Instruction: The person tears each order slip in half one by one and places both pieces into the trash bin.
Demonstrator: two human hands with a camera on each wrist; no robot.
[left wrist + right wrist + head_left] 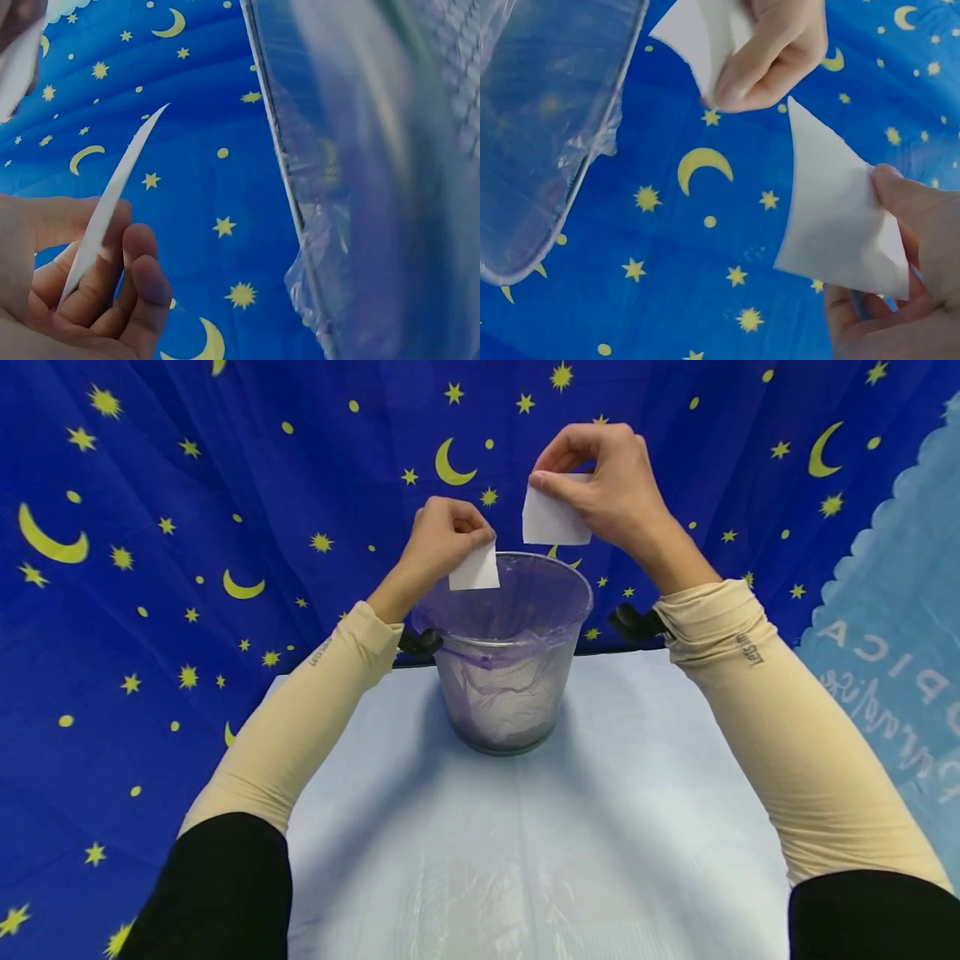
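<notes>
Above the left part of a mesh wastebasket point(504, 693), my left hand point(444, 539) pinches a small white piece of paper point(476, 570) that hangs down over the far rim in the head view. My right hand point(611, 485), higher and to the right, pinches another white piece of paper point(553, 518) between thumb and fingers. In the right wrist view that right piece point(840, 210) is slightly curved with a pointed corner. The left piece point(112, 202) shows nearly edge-on in the left wrist view. The two pieces are apart from each other.
A translucent purple bag point(495, 652) lines the wastebasket and folds over its rim. The basket stands near the back edge of a table with a pale cover point(510, 835). Behind hangs a blue curtain point(300, 468) with moons and stars; a light-blue cloth point(900, 593) hangs at right.
</notes>
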